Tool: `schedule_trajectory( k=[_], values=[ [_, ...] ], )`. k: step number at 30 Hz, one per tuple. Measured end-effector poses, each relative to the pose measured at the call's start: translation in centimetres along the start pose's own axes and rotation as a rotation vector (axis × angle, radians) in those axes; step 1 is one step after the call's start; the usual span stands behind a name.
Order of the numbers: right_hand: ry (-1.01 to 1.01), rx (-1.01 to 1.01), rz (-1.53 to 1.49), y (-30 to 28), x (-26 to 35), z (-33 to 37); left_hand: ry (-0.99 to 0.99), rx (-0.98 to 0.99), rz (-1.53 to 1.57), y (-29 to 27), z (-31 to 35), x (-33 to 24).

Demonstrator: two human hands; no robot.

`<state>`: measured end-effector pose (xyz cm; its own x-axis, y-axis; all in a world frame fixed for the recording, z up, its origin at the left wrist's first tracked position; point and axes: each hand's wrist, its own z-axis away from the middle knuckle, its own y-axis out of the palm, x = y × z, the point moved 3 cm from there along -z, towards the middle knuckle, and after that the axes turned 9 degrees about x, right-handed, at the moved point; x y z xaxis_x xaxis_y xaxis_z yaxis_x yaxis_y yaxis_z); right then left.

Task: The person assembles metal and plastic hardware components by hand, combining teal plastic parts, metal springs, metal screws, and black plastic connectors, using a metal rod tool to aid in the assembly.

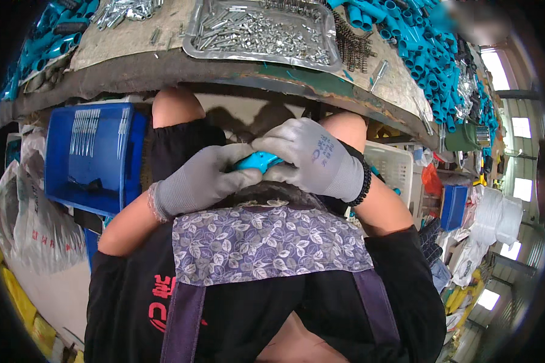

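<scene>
In front of my lap, both gloved hands close round a turquoise plastic part (pixel 259 161), curved like a tool handle. My left hand (pixel 209 175), in a grey knit glove, pinches its left end between thumb and fingers. From the right, my right hand (pixel 312 154), in a matching glove with blue writing on its back, wraps over the other end. The fingers hide most of the part, so its exact kind cannot be made out. Beneath the hands lies a dark, worn patch of apron (pixel 278 195), with purple leaf-patterned cloth (pixel 266 245) nearer my body.
On the bench ahead stands a metal tray (pixel 191 53) of small metal pins, beside springs (pixel 352 45). Turquoise handles (pixel 427 66) heap at the right. A blue bin (pixel 57 157) with thin metal rods is at left; a white crate (pixel 399 158) sits right of my knee.
</scene>
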<state>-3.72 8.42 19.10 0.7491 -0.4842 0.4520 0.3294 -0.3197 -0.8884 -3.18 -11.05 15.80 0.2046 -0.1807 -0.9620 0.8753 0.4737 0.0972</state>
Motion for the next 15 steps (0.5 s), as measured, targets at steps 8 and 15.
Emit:
schedule_trajectory(
  k=[8, 15],
  values=[
    [0.035, 0.306, -0.168, 1.2, -0.6, -1.5, -0.065, -0.049, -0.264, -1.8, 0.8, 0.8],
    [-0.172, 0.252, -0.167, -3.5, -1.1, -5.8, -0.203, 0.241, 0.62, -2.0, 0.8, 2.6]
  ],
)
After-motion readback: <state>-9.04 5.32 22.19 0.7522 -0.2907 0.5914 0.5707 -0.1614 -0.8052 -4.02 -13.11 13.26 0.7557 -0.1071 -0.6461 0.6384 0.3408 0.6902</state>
